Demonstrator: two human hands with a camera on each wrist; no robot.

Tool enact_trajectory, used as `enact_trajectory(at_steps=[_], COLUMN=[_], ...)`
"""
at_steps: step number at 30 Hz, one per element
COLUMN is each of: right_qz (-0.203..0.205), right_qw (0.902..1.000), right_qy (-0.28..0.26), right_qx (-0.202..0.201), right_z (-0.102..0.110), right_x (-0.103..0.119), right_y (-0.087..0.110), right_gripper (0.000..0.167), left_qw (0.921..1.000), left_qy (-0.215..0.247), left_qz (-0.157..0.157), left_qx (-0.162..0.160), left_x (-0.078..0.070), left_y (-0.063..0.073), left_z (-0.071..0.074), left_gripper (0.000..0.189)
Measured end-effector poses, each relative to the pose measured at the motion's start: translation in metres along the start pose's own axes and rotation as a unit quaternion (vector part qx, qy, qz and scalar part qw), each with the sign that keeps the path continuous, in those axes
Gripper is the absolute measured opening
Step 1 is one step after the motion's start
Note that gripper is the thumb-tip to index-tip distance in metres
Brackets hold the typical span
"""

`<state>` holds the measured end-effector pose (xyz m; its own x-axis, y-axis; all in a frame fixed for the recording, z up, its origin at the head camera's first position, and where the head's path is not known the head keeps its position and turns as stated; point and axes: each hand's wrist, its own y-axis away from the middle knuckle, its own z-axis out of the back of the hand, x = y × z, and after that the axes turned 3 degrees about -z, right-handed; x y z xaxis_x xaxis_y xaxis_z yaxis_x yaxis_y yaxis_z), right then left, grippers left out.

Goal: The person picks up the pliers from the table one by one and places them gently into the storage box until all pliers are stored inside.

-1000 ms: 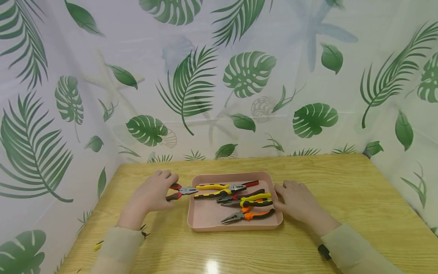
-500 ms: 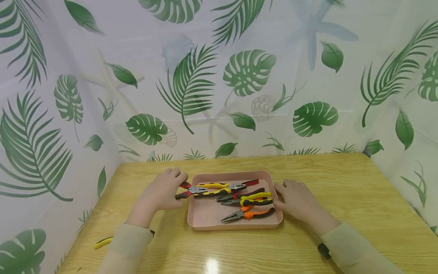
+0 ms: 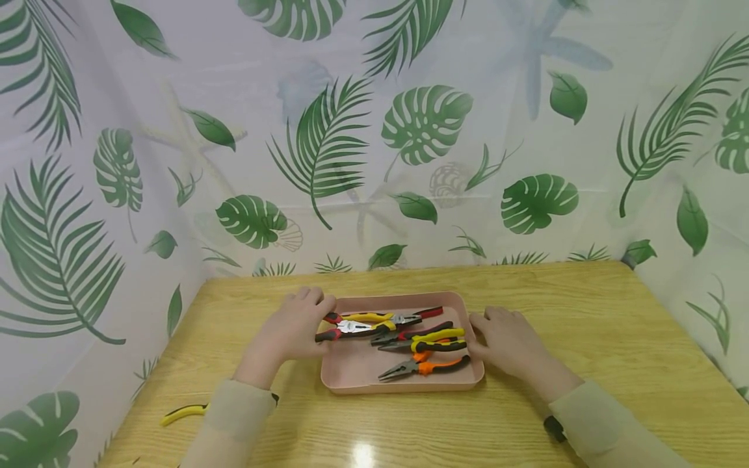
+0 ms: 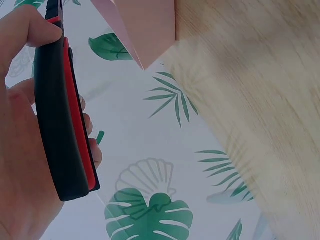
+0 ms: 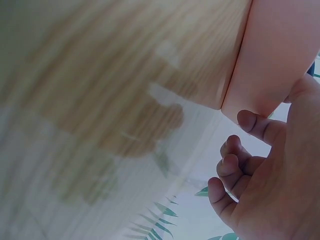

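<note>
My left hand [image 3: 292,328] grips a pair of pliers [image 3: 354,326] by red-and-black handles, and its bright jaws point right over the left part of the pink tray [image 3: 351,378]. Those handles [image 4: 57,125] stand out closely in the left wrist view. Several pliers lie in the tray: yellow-and-black ones [image 3: 374,317], partly behind the held pair, another yellow-and-black pair [image 3: 439,347] and an orange-and-black pair [image 3: 430,368]. At the tray's right wall [image 5: 272,50], my right hand [image 3: 506,341] holds the edge, its index finger against the outside; the thumb is partly hidden.
On the wooden table [image 3: 328,429], a yellow handle [image 3: 184,413] lies at the left, its other end hidden by the left sleeve [image 3: 231,416]. A leaf-printed cloth [image 3: 351,143] rises behind the table and along both sides.
My left hand has carried the red-and-black pliers rightward, from beside the tray to over its left part. More of the yellow handle on the table shows. The right hand and tray stay put.
</note>
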<state>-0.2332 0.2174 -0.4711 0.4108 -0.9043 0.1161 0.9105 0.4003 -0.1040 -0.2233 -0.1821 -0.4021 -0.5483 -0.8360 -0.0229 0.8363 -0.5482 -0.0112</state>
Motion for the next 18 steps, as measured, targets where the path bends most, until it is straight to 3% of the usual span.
enact_trajectory(at_steps=[18], right_qz=[-0.006], right_qw=[0.9999], right_qy=[-0.001], right_qx=[0.008], right_z=[0.001], right_x=[0.0], right_y=[-0.001], right_gripper=[0.019], left_qw=[0.999], left_qy=[0.007], left_qz=[-0.042], left_qx=[-0.011], left_x=[-0.017], left_y=[-0.017], left_z=[-0.006], left_gripper=[0.051])
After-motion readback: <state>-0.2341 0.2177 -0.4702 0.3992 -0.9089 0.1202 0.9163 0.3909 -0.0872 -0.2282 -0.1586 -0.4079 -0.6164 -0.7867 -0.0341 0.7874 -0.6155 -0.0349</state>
